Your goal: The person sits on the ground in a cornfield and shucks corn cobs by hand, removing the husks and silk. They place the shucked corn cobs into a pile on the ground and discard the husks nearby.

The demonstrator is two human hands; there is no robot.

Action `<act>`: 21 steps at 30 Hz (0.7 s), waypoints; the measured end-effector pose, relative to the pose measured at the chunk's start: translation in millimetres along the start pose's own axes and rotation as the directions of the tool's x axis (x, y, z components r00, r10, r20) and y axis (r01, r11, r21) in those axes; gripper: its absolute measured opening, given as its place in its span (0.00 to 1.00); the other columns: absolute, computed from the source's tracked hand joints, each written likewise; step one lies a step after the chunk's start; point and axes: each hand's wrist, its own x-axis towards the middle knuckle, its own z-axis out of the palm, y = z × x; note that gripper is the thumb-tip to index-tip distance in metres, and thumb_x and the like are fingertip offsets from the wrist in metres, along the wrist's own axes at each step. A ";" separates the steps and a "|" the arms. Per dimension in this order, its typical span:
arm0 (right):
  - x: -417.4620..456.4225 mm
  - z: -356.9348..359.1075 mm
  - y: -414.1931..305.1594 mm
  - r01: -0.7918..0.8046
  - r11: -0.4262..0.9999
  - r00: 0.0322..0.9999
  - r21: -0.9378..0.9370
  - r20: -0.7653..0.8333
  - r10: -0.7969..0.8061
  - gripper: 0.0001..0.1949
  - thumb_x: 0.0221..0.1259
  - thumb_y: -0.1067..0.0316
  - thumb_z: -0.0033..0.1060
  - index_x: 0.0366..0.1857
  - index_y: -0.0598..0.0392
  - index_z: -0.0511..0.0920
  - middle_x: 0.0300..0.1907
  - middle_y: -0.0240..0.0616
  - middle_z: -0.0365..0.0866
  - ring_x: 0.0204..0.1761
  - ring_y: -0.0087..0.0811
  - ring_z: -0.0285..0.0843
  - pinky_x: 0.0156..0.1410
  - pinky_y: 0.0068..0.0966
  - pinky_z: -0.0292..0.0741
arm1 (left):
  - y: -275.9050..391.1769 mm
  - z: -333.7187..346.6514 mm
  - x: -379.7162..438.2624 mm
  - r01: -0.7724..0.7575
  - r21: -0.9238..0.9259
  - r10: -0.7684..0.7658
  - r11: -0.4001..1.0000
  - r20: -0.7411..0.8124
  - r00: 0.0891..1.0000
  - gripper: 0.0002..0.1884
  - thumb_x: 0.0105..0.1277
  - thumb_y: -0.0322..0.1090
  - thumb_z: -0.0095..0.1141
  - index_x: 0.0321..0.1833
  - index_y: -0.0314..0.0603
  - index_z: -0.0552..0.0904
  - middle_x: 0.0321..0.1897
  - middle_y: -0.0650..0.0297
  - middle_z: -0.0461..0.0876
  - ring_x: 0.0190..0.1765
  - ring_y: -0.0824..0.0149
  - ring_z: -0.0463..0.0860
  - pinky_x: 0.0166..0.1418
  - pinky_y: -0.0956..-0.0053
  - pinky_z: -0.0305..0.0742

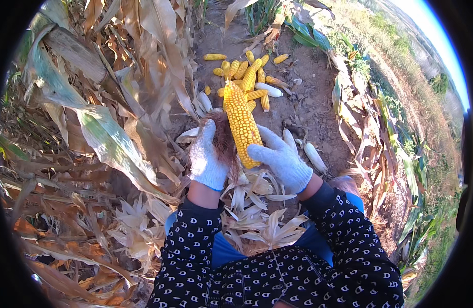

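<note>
A yellow ear of corn [242, 127], bare of husk, is gripped at its lower end by my right hand [284, 161], in a white knit glove. Brown corn silk [224, 140] lies in my left hand [208, 158], gloved alike, just left of the ear. Beyond my hands, several husked yellow ears [249, 79] are heaped on the bare soil. An ear in pale husk [269, 89] lies at the heap's right side. Loose pale husks [255, 215] cover the ground below my hands, between my knees.
Dry corn stalks and leaves [117, 131] crowd the left side, some reaching close to my left hand. More leafy stalks [379, 154] lie along the right. Ears in pale husk [315, 157] rest on the soil right of my right hand. Grassy ground slopes away at the far right.
</note>
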 end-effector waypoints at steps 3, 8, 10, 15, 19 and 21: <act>7.4 -21.6 5.0 -0.048 0.865 0.999 0.499 0.046 0.029 0.30 0.81 0.59 0.61 0.81 0.55 0.67 0.67 0.39 0.83 0.64 0.31 0.85 0.71 0.33 0.81 | 24.3 -9.4 4.8 -0.072 -0.142 0.079 0.987 0.043 0.996 0.20 0.83 0.42 0.56 0.70 0.39 0.80 0.68 0.50 0.84 0.69 0.47 0.83 0.78 0.41 0.76; 8.4 -49.0 30.5 -0.262 0.956 0.942 0.135 -0.178 0.283 0.28 0.79 0.53 0.61 0.77 0.53 0.72 0.63 0.37 0.84 0.56 0.30 0.87 0.57 0.32 0.88 | 50.7 -5.6 -0.6 0.038 -0.320 0.061 0.947 0.294 0.954 0.34 0.80 0.62 0.56 0.73 0.40 0.78 0.70 0.50 0.81 0.72 0.44 0.80 0.80 0.37 0.73; 9.5 -65.1 64.2 -0.498 0.849 0.847 0.177 -0.108 0.520 0.27 0.78 0.52 0.62 0.74 0.52 0.73 0.61 0.39 0.85 0.53 0.32 0.87 0.53 0.32 0.88 | 55.4 4.5 -7.9 -0.008 -0.255 0.082 0.967 0.279 0.957 0.37 0.79 0.66 0.55 0.74 0.40 0.77 0.72 0.49 0.81 0.73 0.44 0.79 0.80 0.37 0.72; -0.7 -57.2 120.2 -0.637 0.660 0.732 0.399 0.043 0.680 0.24 0.80 0.49 0.61 0.70 0.51 0.76 0.58 0.40 0.86 0.50 0.33 0.88 0.45 0.30 0.89 | 58.5 19.2 -20.4 -0.003 -0.212 0.074 0.977 0.330 0.941 0.43 0.76 0.73 0.52 0.78 0.42 0.75 0.78 0.49 0.75 0.76 0.43 0.75 0.81 0.35 0.68; 23.2 -41.5 76.1 -0.209 0.938 0.939 0.275 -0.212 0.272 0.34 0.82 0.57 0.61 0.86 0.50 0.61 0.74 0.41 0.76 0.69 0.36 0.81 0.72 0.34 0.81 | 53.7 21.1 -18.3 -0.087 -0.114 0.112 0.990 0.230 0.967 0.44 0.76 0.71 0.55 0.77 0.36 0.74 0.75 0.46 0.77 0.77 0.42 0.75 0.81 0.37 0.69; 28.1 -24.2 29.0 0.000 0.993 0.971 -0.117 -0.238 -0.028 0.36 0.80 0.56 0.63 0.86 0.55 0.60 0.76 0.42 0.75 0.73 0.35 0.78 0.74 0.32 0.77 | 49.0 17.8 -20.6 -0.179 0.049 0.170 0.983 0.142 0.975 0.44 0.76 0.72 0.53 0.77 0.37 0.74 0.74 0.49 0.79 0.77 0.45 0.76 0.81 0.40 0.71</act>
